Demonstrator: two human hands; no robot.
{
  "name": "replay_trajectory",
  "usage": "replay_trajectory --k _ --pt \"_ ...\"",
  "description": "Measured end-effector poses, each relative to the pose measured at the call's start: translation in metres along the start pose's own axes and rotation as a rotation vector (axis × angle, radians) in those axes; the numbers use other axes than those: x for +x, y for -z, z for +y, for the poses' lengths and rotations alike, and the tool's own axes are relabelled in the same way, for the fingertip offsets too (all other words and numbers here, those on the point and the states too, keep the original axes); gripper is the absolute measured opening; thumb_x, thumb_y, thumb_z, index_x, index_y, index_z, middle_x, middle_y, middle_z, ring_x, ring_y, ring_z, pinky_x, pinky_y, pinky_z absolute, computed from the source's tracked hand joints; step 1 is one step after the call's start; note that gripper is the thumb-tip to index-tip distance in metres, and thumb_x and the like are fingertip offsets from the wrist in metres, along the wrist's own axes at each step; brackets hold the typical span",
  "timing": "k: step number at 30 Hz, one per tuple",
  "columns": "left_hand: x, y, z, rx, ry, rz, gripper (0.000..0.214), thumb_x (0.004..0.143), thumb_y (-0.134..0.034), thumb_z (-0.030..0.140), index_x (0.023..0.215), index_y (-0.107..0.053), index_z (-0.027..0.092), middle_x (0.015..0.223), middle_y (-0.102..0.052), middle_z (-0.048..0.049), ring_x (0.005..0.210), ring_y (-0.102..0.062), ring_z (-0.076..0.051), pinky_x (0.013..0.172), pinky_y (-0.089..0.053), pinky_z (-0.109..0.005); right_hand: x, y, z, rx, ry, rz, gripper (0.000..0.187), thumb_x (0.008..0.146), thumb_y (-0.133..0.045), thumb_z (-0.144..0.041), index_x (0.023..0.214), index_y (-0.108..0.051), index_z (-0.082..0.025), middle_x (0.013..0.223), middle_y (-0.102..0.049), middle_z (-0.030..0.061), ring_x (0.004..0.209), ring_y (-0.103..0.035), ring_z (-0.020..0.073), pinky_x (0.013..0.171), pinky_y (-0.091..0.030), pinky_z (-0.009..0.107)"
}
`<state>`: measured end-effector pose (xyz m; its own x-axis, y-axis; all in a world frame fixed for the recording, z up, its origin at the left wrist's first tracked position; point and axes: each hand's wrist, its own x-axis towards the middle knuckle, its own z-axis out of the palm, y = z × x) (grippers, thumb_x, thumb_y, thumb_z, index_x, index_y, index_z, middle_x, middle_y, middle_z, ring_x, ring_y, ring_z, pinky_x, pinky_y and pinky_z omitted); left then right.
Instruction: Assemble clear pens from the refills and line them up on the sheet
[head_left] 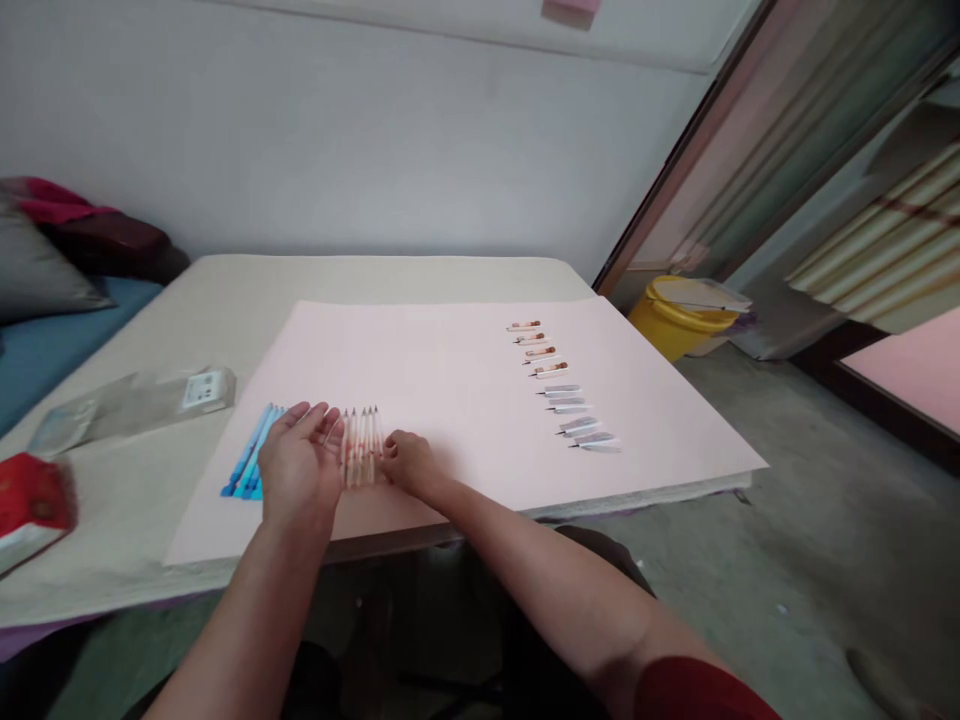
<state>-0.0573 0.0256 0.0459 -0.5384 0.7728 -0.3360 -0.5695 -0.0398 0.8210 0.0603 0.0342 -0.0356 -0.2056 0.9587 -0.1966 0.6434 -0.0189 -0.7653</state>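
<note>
Landmark is the pink sheet (pixel 450 360) on the table (pixel 135 500): off its left edge lie a red packet (pixel 30 500) and a clear bag (pixel 127 400); on its near-left part, blue pens (pixel 247 455). Just right of those, left hand (pixel 300 465), fingers flat and spread, touches a row of clear pens (pixel 361 445), holding nothing. Right hand (pixel 409 462) presses the row's right side, fingers curled, grip unclear; pen caps (pixel 562 385) sit far right on the sheet.
</note>
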Motion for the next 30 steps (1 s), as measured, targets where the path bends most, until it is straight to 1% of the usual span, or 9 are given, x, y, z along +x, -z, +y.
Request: replay_trajectory --k 4,8,16,18,20,23,26,28,30 --pt "0.001 0.002 0.003 -0.002 0.004 -0.015 0.028 0.067 -0.059 0.003 0.090 -0.053 0.016 0.084 -0.061 -0.0046 0.074 -0.062 -0.011 0.068 -0.051 -0.023 -0.002 -0.002 -0.001 -0.079 0.051 0.001 0.015 0.074 -0.056 -0.020 0.087 -0.062 -0.016 0.080 -0.067 0.0050 0.068 -0.059 0.0130 0.056 -0.037 0.020" --pt "0.000 0.002 0.004 0.001 -0.016 -0.048 0.029 0.066 -0.062 0.004 0.091 -0.055 0.015 0.086 -0.062 -0.0054 0.073 -0.062 -0.011 0.068 -0.050 -0.024 -0.011 0.010 -0.003 -0.111 0.075 -0.044 0.019 0.077 -0.056 -0.021 0.094 -0.062 -0.015 0.082 -0.068 0.0054 0.071 -0.060 0.0135 0.060 -0.039 0.021" --pt "-0.004 0.001 -0.007 0.218 -0.058 -0.282 0.025 0.063 -0.068 0.016 0.086 -0.059 0.015 0.082 -0.065 -0.0052 0.073 -0.062 -0.013 0.065 -0.048 -0.022 -0.027 0.038 0.002 -0.302 0.176 -0.039 0.028 0.083 -0.052 -0.028 0.107 -0.061 -0.017 0.092 -0.069 0.0072 0.083 -0.063 0.0181 0.071 -0.045 0.027" --pt "-0.005 0.000 -0.012 0.385 -0.059 -0.340 0.026 0.064 -0.068 0.023 0.087 -0.060 0.016 0.081 -0.066 -0.0054 0.072 -0.062 -0.014 0.064 -0.047 -0.023 -0.030 0.046 0.006 -0.413 0.191 -0.046 0.028 0.083 -0.052 -0.030 0.105 -0.061 -0.017 0.096 -0.069 0.0090 0.087 -0.064 0.0209 0.071 -0.046 0.029" --pt "-0.005 -0.002 -0.017 0.649 -0.113 -0.448 0.027 0.067 -0.066 0.032 0.089 -0.060 0.017 0.081 -0.066 -0.0059 0.072 -0.062 -0.016 0.066 -0.047 -0.027 -0.034 0.055 0.011 -0.531 0.197 -0.053 0.025 0.083 -0.051 -0.031 0.102 -0.061 -0.017 0.099 -0.068 0.0103 0.089 -0.064 0.0230 0.070 -0.048 0.032" --pt "-0.007 0.000 -0.025 1.154 -0.300 -0.698 0.029 0.075 -0.057 0.041 0.093 -0.060 0.019 0.085 -0.067 -0.0066 0.081 -0.063 -0.022 0.072 -0.047 -0.034 -0.040 0.072 0.017 -0.653 0.208 -0.052 0.021 0.084 -0.049 -0.029 0.099 -0.060 -0.018 0.098 -0.068 0.0103 0.087 -0.065 0.0236 0.069 -0.049 0.034" --pt "-0.009 0.009 -0.038 1.560 -0.443 -0.905 0.033 0.083 -0.044 0.040 0.107 -0.057 0.021 0.105 -0.066 -0.0095 0.094 -0.062 -0.025 0.078 -0.044 -0.037 -0.045 0.089 0.025 -0.708 0.208 -0.045 0.019 0.085 -0.049 -0.027 0.098 -0.059 -0.017 0.098 -0.067 0.0105 0.086 -0.065 0.0235 0.068 -0.050 0.035" --pt "-0.008 0.017 -0.047 1.755 -0.529 -0.941 0.039 0.086 -0.036 0.036 0.116 -0.054 0.019 0.117 -0.061 -0.0128 0.099 -0.061 -0.027 0.083 -0.042 -0.039 -0.047 0.100 0.030 -0.720 0.194 -0.038 0.018 0.085 -0.049 -0.026 0.098 -0.058 -0.018 0.098 -0.067 0.0104 0.086 -0.065 0.0233 0.067 -0.050 0.035" --pt "-0.005 0.023 -0.055 1.887 -0.585 -0.963 0.042 0.087 -0.030 0.033 0.120 -0.052 0.017 0.119 -0.059 -0.0149 0.098 -0.061 -0.028 0.084 -0.042 -0.041 -0.047 0.113 0.036 -0.728 0.174 -0.021 0.018 0.085 -0.048 -0.026 0.098 -0.059 -0.018 0.098 -0.067 0.0100 0.086 -0.064 0.0232 0.067 -0.050 0.034"
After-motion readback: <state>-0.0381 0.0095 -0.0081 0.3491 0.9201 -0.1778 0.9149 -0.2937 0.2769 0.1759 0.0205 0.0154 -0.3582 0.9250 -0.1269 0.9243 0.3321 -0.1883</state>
